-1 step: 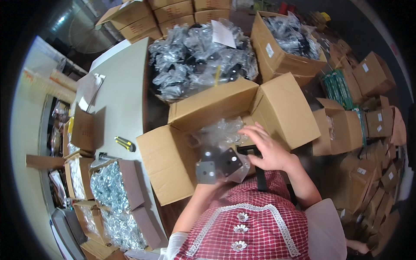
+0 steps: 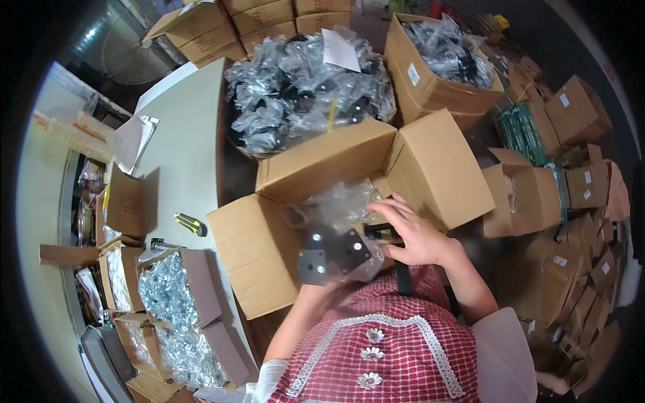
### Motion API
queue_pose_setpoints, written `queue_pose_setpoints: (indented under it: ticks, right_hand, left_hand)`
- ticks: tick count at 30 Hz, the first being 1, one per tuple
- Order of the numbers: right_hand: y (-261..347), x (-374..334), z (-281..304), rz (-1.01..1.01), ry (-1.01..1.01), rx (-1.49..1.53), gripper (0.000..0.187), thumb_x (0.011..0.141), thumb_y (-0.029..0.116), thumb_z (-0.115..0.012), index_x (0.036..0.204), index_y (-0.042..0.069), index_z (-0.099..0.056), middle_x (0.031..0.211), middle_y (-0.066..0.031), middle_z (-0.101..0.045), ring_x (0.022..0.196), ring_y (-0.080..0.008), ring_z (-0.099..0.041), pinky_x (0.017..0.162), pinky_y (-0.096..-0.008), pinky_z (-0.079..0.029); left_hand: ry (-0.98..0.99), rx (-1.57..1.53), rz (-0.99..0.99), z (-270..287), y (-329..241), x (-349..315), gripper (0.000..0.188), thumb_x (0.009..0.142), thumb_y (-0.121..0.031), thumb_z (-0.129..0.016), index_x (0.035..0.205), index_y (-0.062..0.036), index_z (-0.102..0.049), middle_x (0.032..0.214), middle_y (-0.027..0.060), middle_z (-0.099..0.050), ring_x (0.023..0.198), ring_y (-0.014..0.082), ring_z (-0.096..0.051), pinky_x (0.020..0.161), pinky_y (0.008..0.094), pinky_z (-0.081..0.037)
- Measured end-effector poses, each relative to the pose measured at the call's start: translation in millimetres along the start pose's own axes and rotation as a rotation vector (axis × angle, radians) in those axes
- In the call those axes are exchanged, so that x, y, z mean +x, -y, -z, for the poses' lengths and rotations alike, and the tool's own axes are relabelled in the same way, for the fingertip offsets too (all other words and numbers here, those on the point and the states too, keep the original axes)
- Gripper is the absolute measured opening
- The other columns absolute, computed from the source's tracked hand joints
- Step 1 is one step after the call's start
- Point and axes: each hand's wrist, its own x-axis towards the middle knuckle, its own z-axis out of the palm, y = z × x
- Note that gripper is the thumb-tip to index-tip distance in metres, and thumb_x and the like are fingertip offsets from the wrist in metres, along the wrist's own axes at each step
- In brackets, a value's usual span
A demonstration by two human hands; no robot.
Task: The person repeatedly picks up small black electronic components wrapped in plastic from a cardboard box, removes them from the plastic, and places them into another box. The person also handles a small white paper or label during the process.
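Observation:
At the near side of an open cardboard box (image 2: 329, 156), my left hand is mostly hidden behind black parts (image 2: 312, 266), its forearm (image 2: 304, 316) coming up from below. These parts have flat square ends with small holes and pale round spots, and clear plastic wraps some of them; they appear held in that hand. My right hand (image 2: 418, 236) is over the box's near right side, thumb and fingers apart. A black bar (image 2: 380, 232) shows between its thumb and fingers, and the thumb is against the plastic. Crumpled clear bags (image 2: 342, 201) lie inside the box.
Behind the box is a large heap of bagged black parts (image 2: 269, 101) topped by a white paper (image 2: 340, 50). Another full carton (image 2: 413, 84) stands far right. On the grey table (image 2: 185, 148) lies a yellow-black utility knife (image 2: 191, 224). Boxes of small bagged pieces (image 2: 168, 285) stand left.
The whole view has shifted slightly, so the scene sits a little further left. My hands and the black parts keep almost the same places over the box.

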Motion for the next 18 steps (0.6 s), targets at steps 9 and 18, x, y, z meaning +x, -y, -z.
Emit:
queue_pose_setpoints:
  ticks: [9,18]
  right_hand:
    - [-48,-3,0,-0.065,-0.232,0.229,0.023,0.087,0.002,-0.072,0.110,0.004,-0.071,0.094,-0.0138,-0.073,0.084,-0.0303,-0.073,0.073,-0.0364,-0.058]
    - [-129,-11,72,-0.112,-0.389,-0.055,0.020,0.084,0.006,-0.069,0.104,0.007,-0.070,0.088,-0.0117,-0.071,0.081,-0.0308,-0.069,0.071,-0.0429,-0.056]
  left_hand:
    - [-0.063,-0.223,0.043,12,47,46,0.066,0.095,-0.043,-0.064,0.147,-0.0050,-0.050,0.136,0.0196,-0.062,0.124,0.0349,-0.063,0.103,0.0481,-0.055]
    - [-0.139,-0.268,0.013,-20,-10,167,0.047,0.082,-0.025,-0.071,0.120,0.0029,-0.065,0.106,0.0212,-0.072,0.097,0.0325,-0.071,0.085,0.0462,-0.060]
